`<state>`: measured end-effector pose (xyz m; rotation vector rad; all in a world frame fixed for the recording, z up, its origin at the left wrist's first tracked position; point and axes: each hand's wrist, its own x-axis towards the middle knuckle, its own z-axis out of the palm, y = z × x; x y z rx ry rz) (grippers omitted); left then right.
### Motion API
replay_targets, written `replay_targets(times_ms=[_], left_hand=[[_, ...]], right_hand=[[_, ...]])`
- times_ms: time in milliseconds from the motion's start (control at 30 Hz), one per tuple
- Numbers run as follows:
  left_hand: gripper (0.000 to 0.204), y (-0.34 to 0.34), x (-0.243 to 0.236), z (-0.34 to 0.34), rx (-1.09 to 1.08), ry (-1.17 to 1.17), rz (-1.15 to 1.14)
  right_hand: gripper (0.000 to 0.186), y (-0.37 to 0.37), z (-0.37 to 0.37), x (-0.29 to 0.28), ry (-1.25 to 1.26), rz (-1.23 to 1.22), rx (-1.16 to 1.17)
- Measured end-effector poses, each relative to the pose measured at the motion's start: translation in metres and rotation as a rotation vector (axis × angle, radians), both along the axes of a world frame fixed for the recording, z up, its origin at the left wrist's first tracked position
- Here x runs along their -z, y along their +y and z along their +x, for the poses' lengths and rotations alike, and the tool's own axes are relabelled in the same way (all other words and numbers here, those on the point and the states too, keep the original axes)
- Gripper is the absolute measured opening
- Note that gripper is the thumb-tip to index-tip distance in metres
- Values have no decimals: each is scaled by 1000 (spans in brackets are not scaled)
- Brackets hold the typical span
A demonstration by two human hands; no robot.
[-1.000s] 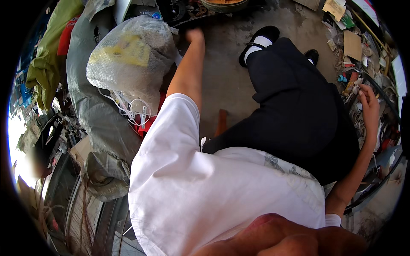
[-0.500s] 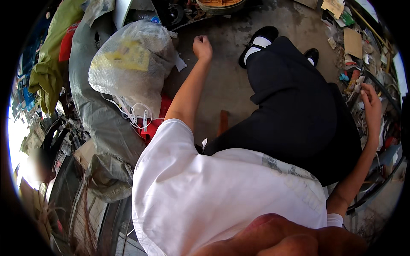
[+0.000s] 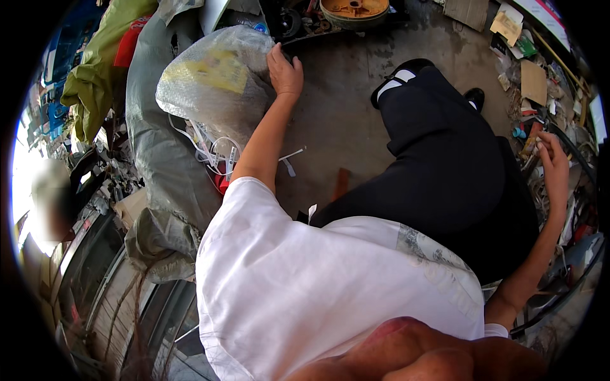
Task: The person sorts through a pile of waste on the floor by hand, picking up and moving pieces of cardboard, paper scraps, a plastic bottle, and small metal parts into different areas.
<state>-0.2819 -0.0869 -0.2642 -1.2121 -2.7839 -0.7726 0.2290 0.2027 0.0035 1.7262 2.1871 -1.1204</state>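
Observation:
A bundle of clear bubble wrap [image 3: 190, 89] with a yellow patch lies at the upper left. My left hand [image 3: 286, 75] is at its right edge, fingers stretched along the plastic and thumb apart; it appears to touch the wrap without gripping it. Below the bundle hang white cords [image 3: 206, 149] beside a bit of red material. Over at the far right, my right hand [image 3: 554, 162] hovers by a heap of mixed scrap [image 3: 530, 143]. Its fingers are loosely bent and apart, and I cannot make out anything held in them.
Grey sheeting [image 3: 155, 108] and olive cloth [image 3: 95, 70] lie left of the bundle. A round orange-lined container [image 3: 354, 11] stands at the top. Cardboard pieces [image 3: 534, 82] lie on the right. A blurred person [image 3: 54, 197] is at the far left. My legs [image 3: 445, 152] stretch across the middle.
My left hand has opened from a closed fist and moved left onto the edge of the bubble wrap. My right hand stays by the scrap heap. The view has shifted slightly.

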Motion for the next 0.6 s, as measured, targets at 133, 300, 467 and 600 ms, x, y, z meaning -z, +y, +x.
replay_targets(times_ms=[133,300,467,600], left_hand=[[54,11,-7,7,-88,-84,-40],[24,58,-3,-7,252,140,-245],[16,78,10,-15,361,142,-435],[16,83,17,-5,391,122,-496]], right_hand=[[26,0,-12,-22,-84,23,-44],[22,-10,-25,-30,-27,79,-24],[22,-16,-18,-28,1,141,-28],[22,-19,-16,-39,-32,147,-41]])
